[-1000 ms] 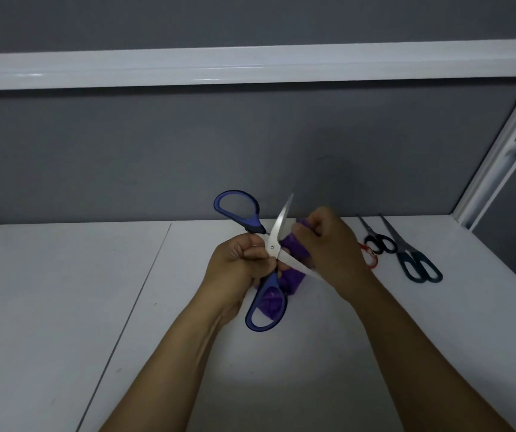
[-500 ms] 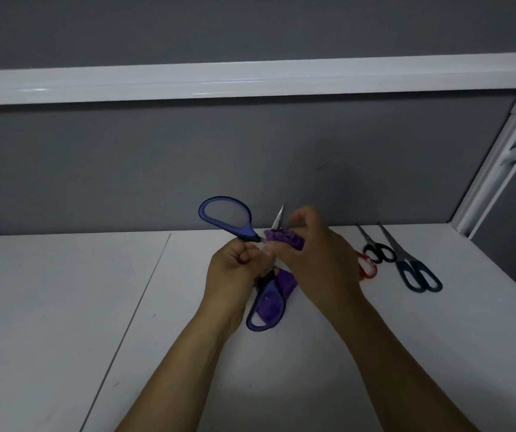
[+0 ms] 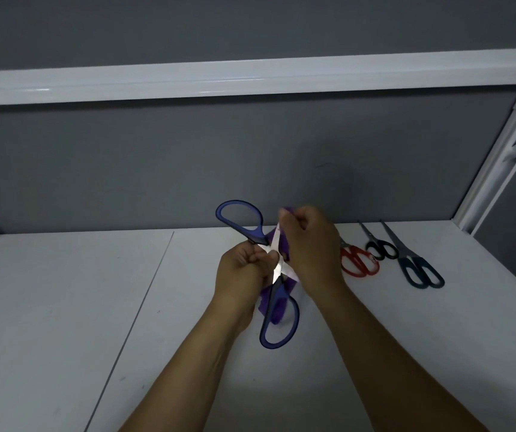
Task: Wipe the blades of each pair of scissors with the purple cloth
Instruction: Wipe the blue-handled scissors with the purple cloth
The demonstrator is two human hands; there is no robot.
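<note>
The large scissors with blue and black plastic handles (image 3: 278, 269) are held in the air over the middle of the bench, opened wide so that blades and handles make a cross. One handle loop points up and to the left, the other hangs down toward the person. The left hand (image 3: 244, 269) has its grip curled tight around the scissors near the pivot. The right hand (image 3: 309, 244) has its grip pinching the soft purple cloth (image 3: 264, 302) around the upper blade, near its tip. The rest of the cloth hangs down behind the lower handle.

To the right three more pairs lie side by side on the bench, points away from the person: red-handled scissors (image 3: 358, 261), small black-handled scissors (image 3: 381, 249) and long dark teal-handled scissors (image 3: 420, 271).

The white bench (image 3: 63, 307) has one thin seam on the left part. Behind it stands a plain grey wall (image 3: 188, 166) with a white shelf rail (image 3: 250, 76) across, and a white metal frame post (image 3: 493, 169) rises at the right.
</note>
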